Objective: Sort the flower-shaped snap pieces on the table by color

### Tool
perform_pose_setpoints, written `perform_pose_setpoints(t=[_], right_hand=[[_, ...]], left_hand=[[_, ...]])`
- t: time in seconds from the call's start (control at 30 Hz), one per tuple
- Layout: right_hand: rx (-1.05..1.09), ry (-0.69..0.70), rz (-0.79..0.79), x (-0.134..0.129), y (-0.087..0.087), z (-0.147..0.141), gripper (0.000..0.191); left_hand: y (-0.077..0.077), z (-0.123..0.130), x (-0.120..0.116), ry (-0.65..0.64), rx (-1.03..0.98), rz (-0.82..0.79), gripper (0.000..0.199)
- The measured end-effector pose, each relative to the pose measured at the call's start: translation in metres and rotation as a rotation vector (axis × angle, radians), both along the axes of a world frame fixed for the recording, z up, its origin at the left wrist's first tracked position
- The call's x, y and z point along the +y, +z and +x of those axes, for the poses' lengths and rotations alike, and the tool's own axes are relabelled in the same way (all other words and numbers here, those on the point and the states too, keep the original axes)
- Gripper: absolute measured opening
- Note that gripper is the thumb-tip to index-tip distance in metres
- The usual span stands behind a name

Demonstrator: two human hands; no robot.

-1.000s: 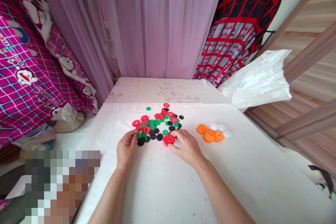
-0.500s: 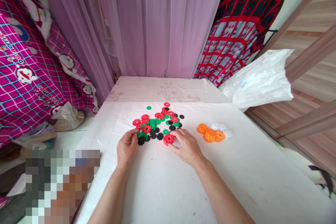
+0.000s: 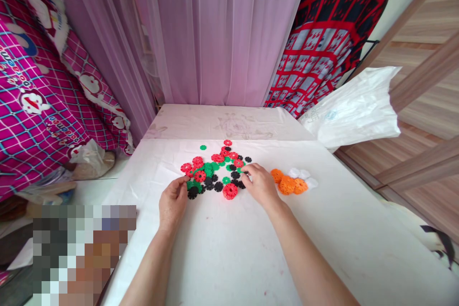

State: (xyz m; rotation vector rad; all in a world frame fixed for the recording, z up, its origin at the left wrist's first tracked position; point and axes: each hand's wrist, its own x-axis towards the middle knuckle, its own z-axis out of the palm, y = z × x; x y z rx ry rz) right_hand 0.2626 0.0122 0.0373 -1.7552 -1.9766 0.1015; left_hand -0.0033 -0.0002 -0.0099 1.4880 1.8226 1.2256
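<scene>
Plastic snowflake discs in red, green and black lie loosely mixed on the table. My left hand is at the left edge of the mix, thumb and forefinger pinched together beside the green discs and a black disc. Whatever its fingertips hold, if anything, is hidden. My right hand reaches in from the right, thumb and fingers apart, close to the black discs and a green disc. A small stack of red discs rests at the near side, between the two hands.
Right of my right hand are a pile of orange discs and several white discs. The white-covered table extends toward me. A white plastic bag stands at the far right edge, and a purple curtain hangs behind.
My right hand has let go of the red stack and moved slightly up and right, over to the black and green discs. My left hand has hardly moved.
</scene>
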Motion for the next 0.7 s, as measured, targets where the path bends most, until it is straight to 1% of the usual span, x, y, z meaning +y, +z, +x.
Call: perform_pose_setpoints(t=[0.07,0.13,0.2,0.3,0.43,0.5,0.57,0.63,0.7], right_hand=[[-0.049,-0.09,-0.064,0.019,0.001,-0.001,0.019],[-0.108,-0.142,-0.134,0.036,0.001,-0.002,0.021],[-0.159,-0.15,-0.201,0.048,0.0,-0.004,0.025],[-0.195,-0.145,-0.277,0.059,-0.001,-0.005,0.028],[-0.212,-0.169,-0.315,0.068,-0.001,-0.005,0.031],[-0.207,-0.177,-0.315,0.069,0.0,-0.005,0.03],[-0.166,-0.189,-0.288,0.063,0.003,-0.003,0.028],[-0.055,-0.168,-0.229,0.049,0.005,0.0,0.027],[0.096,-0.09,-0.162,0.029,0.007,0.002,0.027]], left_hand=[[0.0,0.0,0.0,0.003,-0.001,-0.006,0.038],[0.001,0.0,0.0,0.006,0.003,-0.007,0.037],[0.001,-0.001,0.0,0.01,0.006,-0.003,0.036],[0.001,-0.001,0.0,0.008,0.005,0.012,0.036],[0.001,-0.001,0.001,0.003,0.01,0.013,0.037],[0.001,-0.001,0.001,0.003,0.009,0.008,0.038],[0.0,-0.001,0.001,0.002,0.006,0.013,0.038],[-0.001,-0.001,0.002,-0.001,0.002,0.018,0.038],[-0.003,-0.001,0.002,-0.003,0.005,0.016,0.037]])
